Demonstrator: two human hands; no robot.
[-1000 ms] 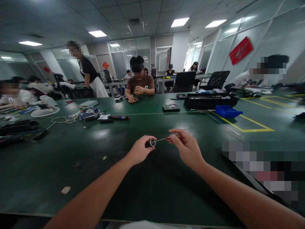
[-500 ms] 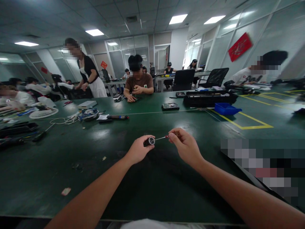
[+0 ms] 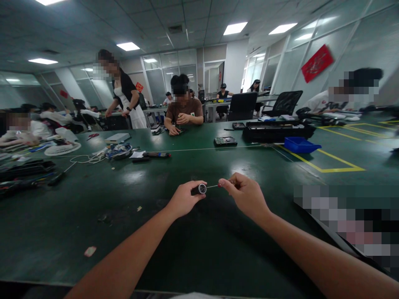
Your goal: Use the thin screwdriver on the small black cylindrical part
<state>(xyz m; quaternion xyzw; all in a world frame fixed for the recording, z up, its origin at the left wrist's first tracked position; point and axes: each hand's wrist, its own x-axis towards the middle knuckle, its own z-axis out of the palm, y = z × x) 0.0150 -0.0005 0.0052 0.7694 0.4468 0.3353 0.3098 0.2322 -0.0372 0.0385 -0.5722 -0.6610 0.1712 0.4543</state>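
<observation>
Fluorescent ceiling panels (image 3: 235, 28) are lighting a shared workroom, and a dark green table (image 3: 174, 265) is filling the foreground. Above its near part, the left hand (image 3: 183, 200) is gripping a black cylinder (image 3: 198, 189) between thumb and fingers, and the cylinder's silver-rimmed end is facing toward the right hand (image 3: 248, 197). That right hand is pinching a thin-shafted screwdriver (image 3: 213, 186) near the red part at the base of its shaft, its fingers hiding most of the handle. The shaft is running nearly level toward the rimmed end; whether its tip is touching cannot be told.

Beyond the hands, a bare hard drive (image 3: 225, 141) is lying near a long black housing (image 3: 278, 133), and a blue bin (image 3: 301, 145) is sitting just beside the housing, over yellow tape (image 3: 343, 170). Farther left, a dark pen-shaped tool (image 3: 157, 155) is resting by a white paper scrap (image 3: 137, 155), while pale cable (image 3: 90, 158) is looping near a white round grille (image 3: 62, 149). Across the table, a person in a brown shirt (image 3: 184, 110) is bending over small work with both hands. Behind, to the left, another person in a black top and white skirt (image 3: 127, 97) is standing and leaning forward.
</observation>
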